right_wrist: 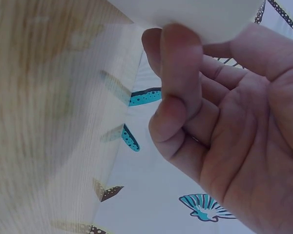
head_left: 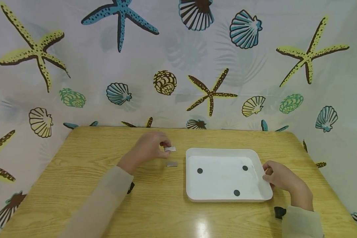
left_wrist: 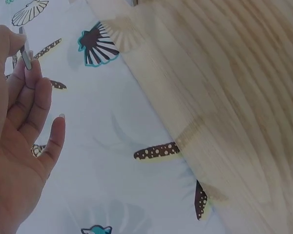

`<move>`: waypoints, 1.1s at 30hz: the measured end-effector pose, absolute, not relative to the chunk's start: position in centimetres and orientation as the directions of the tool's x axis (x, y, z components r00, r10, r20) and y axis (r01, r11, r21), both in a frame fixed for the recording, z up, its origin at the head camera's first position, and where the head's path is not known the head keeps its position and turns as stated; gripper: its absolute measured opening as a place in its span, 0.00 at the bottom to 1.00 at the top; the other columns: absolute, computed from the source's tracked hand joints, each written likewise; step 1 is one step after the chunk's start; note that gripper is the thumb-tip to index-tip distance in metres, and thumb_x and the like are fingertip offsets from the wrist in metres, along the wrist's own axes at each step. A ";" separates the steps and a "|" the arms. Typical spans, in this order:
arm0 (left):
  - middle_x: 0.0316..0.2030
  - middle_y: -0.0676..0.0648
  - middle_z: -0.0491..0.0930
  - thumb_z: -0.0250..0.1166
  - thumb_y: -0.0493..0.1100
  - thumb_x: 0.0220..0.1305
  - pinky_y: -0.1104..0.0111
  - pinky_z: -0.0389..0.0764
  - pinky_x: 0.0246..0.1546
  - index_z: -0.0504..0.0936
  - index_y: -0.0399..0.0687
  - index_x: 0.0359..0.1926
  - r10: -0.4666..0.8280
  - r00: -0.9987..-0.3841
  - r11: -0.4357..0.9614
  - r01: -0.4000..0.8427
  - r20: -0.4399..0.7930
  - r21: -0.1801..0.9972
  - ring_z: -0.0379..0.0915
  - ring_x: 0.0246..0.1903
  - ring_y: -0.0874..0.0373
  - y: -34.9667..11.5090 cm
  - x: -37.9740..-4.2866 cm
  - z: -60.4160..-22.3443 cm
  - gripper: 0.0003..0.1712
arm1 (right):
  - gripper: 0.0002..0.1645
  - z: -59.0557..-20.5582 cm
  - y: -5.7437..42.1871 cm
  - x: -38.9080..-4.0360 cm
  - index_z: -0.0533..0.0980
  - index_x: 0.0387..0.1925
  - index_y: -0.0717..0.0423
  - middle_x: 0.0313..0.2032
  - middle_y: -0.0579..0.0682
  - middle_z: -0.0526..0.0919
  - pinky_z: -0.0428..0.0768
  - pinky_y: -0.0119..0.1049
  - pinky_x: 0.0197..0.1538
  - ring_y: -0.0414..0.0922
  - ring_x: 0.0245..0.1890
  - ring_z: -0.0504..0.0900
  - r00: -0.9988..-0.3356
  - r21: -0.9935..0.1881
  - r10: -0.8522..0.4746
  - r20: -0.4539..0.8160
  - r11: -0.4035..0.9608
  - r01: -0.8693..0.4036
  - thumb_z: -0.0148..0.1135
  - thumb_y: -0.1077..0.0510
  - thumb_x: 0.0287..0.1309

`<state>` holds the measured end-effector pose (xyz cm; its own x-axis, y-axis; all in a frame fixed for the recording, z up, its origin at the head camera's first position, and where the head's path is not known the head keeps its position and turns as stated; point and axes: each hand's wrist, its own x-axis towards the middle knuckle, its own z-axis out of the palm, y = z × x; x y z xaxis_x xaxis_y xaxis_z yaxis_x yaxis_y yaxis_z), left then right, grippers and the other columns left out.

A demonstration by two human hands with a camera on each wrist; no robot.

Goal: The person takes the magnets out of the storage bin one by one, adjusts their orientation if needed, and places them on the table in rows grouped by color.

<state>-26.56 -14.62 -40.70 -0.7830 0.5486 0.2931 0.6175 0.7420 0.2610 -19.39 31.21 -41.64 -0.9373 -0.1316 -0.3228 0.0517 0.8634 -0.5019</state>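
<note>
My left hand (head_left: 148, 147) pinches a small flat silver rectangular piece (head_left: 170, 149) between thumb and fingertips; the left wrist view catches the piece (left_wrist: 25, 51) edge-on. Just below, a second silver rectangular piece (head_left: 172, 164) lies on the wood. To the right is a shallow white tray (head_left: 226, 200), with three small dark round discs spread over its floor. At the tray's right side, my right hand (head_left: 285, 178) grips the wall, thumb at the rim. In the right wrist view its fingers (right_wrist: 183, 63) curl against the underside of the white tray (right_wrist: 200, 17).
A wooden table (head_left: 107, 145) bears all of this. Behind it and at both sides hangs a white cloth (head_left: 142, 59) printed with starfish and shells, meeting the table's back edge. Dark straps show at both wrists.
</note>
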 end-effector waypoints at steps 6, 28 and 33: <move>0.29 0.54 0.84 0.75 0.44 0.53 0.66 0.81 0.37 0.87 0.50 0.31 0.549 -0.767 0.738 0.631 0.333 0.239 0.80 0.31 0.58 -16.2 -26.5 -41.1 0.06 | 0.19 -41.6 31.2 -19.4 0.70 0.57 0.72 0.43 0.61 0.80 0.83 0.41 0.41 0.46 0.34 0.80 -0.936 -0.507 -0.130 -0.327 0.860 0.057 0.59 0.64 0.70; 0.30 0.54 0.85 0.76 0.43 0.55 0.65 0.80 0.37 0.87 0.51 0.31 0.497 -0.846 0.796 0.533 0.190 0.287 0.76 0.30 0.62 -19.8 -25.9 -42.0 0.05 | 0.19 -41.7 31.2 -19.5 0.70 0.58 0.71 0.42 0.59 0.80 0.83 0.40 0.41 0.46 0.34 0.80 -0.932 -0.504 -0.115 -0.344 0.860 0.080 0.59 0.64 0.70; 0.30 0.55 0.83 0.75 0.42 0.56 0.65 0.80 0.38 0.87 0.52 0.31 0.470 -0.870 0.807 0.492 0.149 0.327 0.75 0.30 0.62 -20.5 -25.9 -42.6 0.04 | 0.20 -41.7 31.2 -19.5 0.70 0.58 0.72 0.43 0.60 0.80 0.84 0.42 0.42 0.45 0.34 0.81 -0.933 -0.497 -0.116 -0.342 0.865 0.074 0.59 0.64 0.71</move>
